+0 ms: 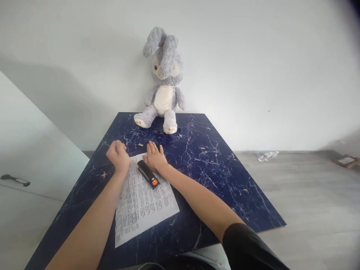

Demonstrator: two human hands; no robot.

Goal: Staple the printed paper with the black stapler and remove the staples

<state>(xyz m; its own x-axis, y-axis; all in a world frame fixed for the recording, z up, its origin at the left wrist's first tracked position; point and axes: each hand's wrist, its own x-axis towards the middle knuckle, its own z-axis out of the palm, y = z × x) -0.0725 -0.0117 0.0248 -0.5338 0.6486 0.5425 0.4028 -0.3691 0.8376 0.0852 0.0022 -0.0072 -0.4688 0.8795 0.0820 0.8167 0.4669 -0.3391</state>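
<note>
A black stapler with an orange patch at its near end lies aslant on a sheet of printed paper. My right hand is stretched out flat at the paper's upper right edge, just beyond the stapler, fingers pointing away from me. Its thumb is close to the stapler's far end; whether they touch I cannot tell. At the paper's upper left edge, my left hand is closed in a fist, with nothing showing from it. A small pale grey piece lies on the table between the two hands, too small to name.
The dark blue marbled table narrows toward the wall. A grey plush rabbit sits at its far edge against the wall. On the floor to the right are a clear plastic bottle and a brown box. A white panel with a dark handle stands left.
</note>
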